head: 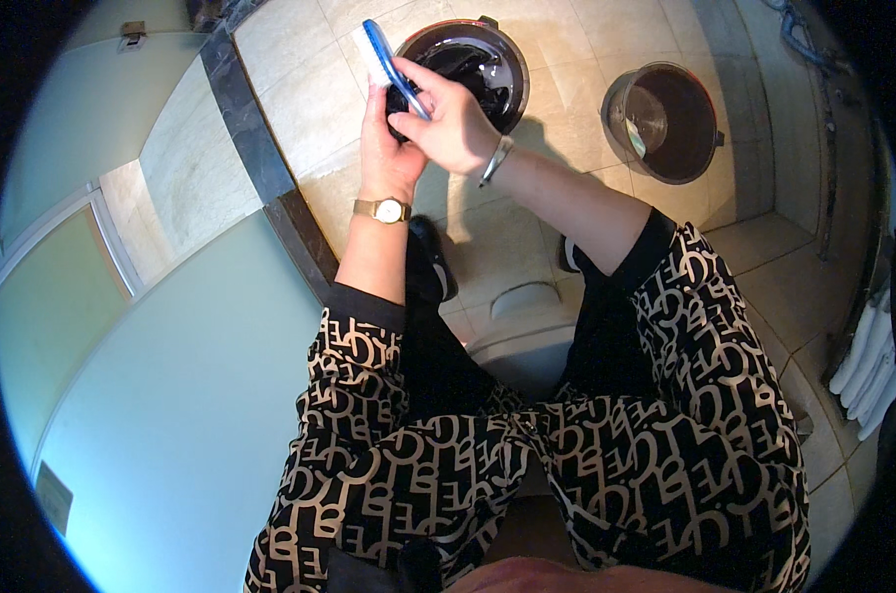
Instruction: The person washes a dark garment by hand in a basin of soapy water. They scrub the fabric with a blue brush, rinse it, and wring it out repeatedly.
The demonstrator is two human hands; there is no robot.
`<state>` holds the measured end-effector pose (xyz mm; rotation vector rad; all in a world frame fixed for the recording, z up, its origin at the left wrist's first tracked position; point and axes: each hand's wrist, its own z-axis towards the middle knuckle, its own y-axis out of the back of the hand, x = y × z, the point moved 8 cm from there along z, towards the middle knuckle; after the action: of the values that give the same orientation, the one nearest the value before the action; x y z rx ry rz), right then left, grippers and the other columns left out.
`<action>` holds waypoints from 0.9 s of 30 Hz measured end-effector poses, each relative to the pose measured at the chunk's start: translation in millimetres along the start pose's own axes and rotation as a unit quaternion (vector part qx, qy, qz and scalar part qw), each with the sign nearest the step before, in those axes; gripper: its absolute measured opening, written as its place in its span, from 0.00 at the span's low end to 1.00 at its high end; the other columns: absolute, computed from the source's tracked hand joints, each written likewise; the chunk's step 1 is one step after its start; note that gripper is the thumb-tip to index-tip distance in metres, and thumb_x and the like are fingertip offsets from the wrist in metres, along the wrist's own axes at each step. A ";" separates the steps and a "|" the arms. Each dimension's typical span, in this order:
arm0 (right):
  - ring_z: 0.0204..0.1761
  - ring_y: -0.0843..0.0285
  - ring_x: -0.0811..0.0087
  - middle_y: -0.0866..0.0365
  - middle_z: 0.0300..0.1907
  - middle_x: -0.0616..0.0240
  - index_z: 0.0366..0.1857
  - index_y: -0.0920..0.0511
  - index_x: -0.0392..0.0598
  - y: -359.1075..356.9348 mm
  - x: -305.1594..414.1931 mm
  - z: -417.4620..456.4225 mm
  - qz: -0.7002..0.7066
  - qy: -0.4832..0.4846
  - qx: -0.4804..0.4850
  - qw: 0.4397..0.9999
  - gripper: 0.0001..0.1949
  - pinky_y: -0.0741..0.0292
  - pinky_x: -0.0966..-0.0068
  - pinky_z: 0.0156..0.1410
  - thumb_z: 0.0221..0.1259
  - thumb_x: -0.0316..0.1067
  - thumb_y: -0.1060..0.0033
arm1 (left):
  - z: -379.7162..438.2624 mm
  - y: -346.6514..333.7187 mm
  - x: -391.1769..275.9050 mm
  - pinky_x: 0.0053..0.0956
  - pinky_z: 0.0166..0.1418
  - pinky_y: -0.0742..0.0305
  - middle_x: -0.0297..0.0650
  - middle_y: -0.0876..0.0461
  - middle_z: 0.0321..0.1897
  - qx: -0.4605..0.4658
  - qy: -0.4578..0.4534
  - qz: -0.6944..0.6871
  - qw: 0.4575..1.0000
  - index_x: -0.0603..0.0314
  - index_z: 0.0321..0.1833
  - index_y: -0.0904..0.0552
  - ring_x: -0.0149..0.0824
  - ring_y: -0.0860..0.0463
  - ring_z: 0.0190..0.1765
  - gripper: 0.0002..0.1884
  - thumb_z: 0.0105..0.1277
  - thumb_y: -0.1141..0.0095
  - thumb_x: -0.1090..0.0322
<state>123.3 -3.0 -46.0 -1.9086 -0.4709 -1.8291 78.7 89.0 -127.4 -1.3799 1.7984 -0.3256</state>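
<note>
My right hand point(455, 122) grips the handle of a blue scrubbing brush point(380, 52) with white bristles, which face left. Close beneath it is my left hand point(391, 159), palm up, its fingertips by the bristles. Something black shows between the two hands; whether the left hand holds it or it lies in the basin behind cannot be told. Just beyond the hands, a dark round basin point(520, 81) with a red-edged rim stands on the tiled floor, with wet black cloth point(463, 63) and liquid in it.
A second dark bucket point(703, 141), with a small pale green and white item point(635, 138) inside, stands to the right. A frosted glass panel point(189, 356) and dark stone edging point(248, 141) are on the left. Folded white towels point(868, 363) lie at far right, below a blue hose point(800, 41).
</note>
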 end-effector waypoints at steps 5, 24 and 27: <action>0.32 0.16 0.52 0.18 0.29 0.49 0.65 0.35 0.48 -27.6 -8.6 -23.6 -0.338 -0.107 0.211 0.911 0.25 0.19 0.60 0.39 0.67 0.48 0.54 | 10.5 2.1 -22.6 0.34 0.46 0.20 0.40 0.16 0.36 0.075 0.030 -0.076 0.994 0.56 0.33 0.22 0.37 0.18 0.39 0.09 0.70 0.52 0.64; 0.24 0.19 0.52 0.21 0.20 0.50 0.69 0.38 0.53 -13.9 3.3 -17.9 -0.384 -0.157 0.129 0.901 0.24 0.22 0.59 0.33 0.70 0.44 0.57 | 9.9 25.4 -19.4 0.35 0.49 0.20 0.40 0.16 0.36 -0.061 -0.040 -0.006 0.997 0.56 0.38 0.21 0.38 0.17 0.37 0.12 0.71 0.59 0.63; 0.23 0.19 0.55 0.20 0.21 0.50 0.70 0.39 0.56 -16.5 5.6 -17.9 -0.382 -0.073 0.095 0.916 0.24 0.21 0.59 0.31 0.71 0.45 0.57 | -2.7 -16.1 -15.9 0.34 0.47 0.20 0.40 0.17 0.34 0.183 0.044 -0.131 0.973 0.56 0.39 0.21 0.37 0.17 0.38 0.13 0.72 0.61 0.63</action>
<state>99.6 0.8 -38.6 -1.8632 -1.5654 -1.9630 88.6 96.6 -108.3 -1.3485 1.5258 -0.8273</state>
